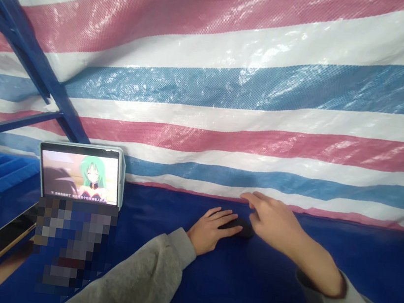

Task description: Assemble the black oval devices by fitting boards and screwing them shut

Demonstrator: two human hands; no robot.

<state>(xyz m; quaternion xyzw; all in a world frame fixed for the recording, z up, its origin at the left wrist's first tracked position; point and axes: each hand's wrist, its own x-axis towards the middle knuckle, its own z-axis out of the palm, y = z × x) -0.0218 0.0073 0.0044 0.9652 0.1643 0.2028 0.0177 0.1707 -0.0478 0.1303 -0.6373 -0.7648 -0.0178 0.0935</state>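
Resting on a small matte black computer mouse point(240, 228), low and right of centre on the dark blue surface point(186, 214), the left hand point(208, 232) lies with loosely spread fingers point(225, 219) over it, not clearly gripping. The right hand point(276, 223) hangs just to the mouse's right, its open, extended fingers point(251, 198) holding nothing. The mouse's long axis is partly hidden, so its direction is unclear.

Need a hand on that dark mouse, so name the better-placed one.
Left, probably. The left hand already lies with its fingers over the dark mouse, while the right hand sits higher, fingertips reaching past it toward the striped tarp.
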